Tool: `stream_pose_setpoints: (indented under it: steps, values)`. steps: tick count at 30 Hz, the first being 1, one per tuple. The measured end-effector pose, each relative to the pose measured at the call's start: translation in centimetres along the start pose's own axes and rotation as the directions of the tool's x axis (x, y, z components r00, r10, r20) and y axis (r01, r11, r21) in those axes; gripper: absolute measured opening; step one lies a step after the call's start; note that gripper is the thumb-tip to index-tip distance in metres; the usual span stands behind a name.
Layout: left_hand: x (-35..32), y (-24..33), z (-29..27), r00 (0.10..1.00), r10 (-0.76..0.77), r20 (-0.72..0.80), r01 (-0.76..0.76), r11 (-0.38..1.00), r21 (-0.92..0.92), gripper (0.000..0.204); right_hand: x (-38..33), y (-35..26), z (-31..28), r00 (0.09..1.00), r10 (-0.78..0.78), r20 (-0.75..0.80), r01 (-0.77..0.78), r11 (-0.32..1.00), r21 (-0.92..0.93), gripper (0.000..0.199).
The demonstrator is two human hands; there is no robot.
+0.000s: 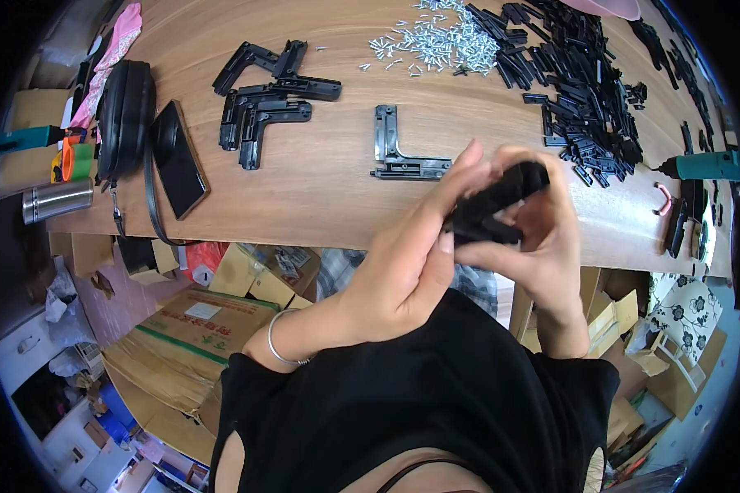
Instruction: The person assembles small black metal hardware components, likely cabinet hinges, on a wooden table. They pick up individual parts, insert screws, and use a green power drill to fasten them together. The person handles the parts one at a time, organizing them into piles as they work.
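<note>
Close to my body, above the table's front edge, a black plastic bracket-like piece point(493, 201) is held between both hands; motion blurs its shape. My left hand point(415, 263) presses against its left end with thumb and palm, the fingers stretched alongside. Curled round the right end is my right hand point(551, 238), its thumb underneath. Just beyond the hands lies an L-shaped black part point(388, 135), its lower arm partly covered by my left fingers. Several more L-shaped black pieces point(275, 111) are grouped farther left.
A heap of silver screws point(444, 41) lies at the back, beside a large pile of black plastic parts point(584, 82). A teal electric screwdriver point(703, 166) is at the right edge. On the left are a phone point(178, 160), a black bag point(127, 115) and a steel flask point(57, 200).
</note>
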State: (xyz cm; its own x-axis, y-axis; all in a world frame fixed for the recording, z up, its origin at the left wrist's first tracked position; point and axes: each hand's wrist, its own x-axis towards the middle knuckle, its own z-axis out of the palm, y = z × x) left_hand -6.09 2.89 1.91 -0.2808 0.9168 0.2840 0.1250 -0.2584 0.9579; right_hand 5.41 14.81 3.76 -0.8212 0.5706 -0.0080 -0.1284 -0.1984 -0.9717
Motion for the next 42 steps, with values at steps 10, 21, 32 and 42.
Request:
stream_pose_setpoints:
  steps: [10, 21, 32, 42]
  values:
    - [-0.5, 0.0, -0.7, 0.979, 0.071, 0.189, -0.058, 0.996, -0.073, 0.061, -1.1, 0.7, -2.1, 0.872, 0.404, 0.277, -0.489, 0.747, 0.449, 0.007]
    - [-2.6, 1.1, -1.4, 0.992, 0.052, -0.117, -0.022, 0.970, 0.241, 0.044, -1.6, 2.5, 2.5, 0.966, 0.258, 0.020, -0.254, 0.931, 0.263, 0.006]
    - [-4.3, -0.3, -3.4, 0.973, 0.165, -0.161, -0.103, 0.936, 0.337, 0.031, -0.2, 3.1, 4.0, 0.864, 0.435, 0.254, -0.503, 0.779, 0.376, 0.021]
    - [-4.8, -1.4, -6.5, 0.703, -0.348, -0.621, 0.487, 0.871, 0.064, 0.038, 4.5, 2.5, 1.5, 0.881, -0.179, 0.438, 0.460, 0.109, -0.881, 0.026]
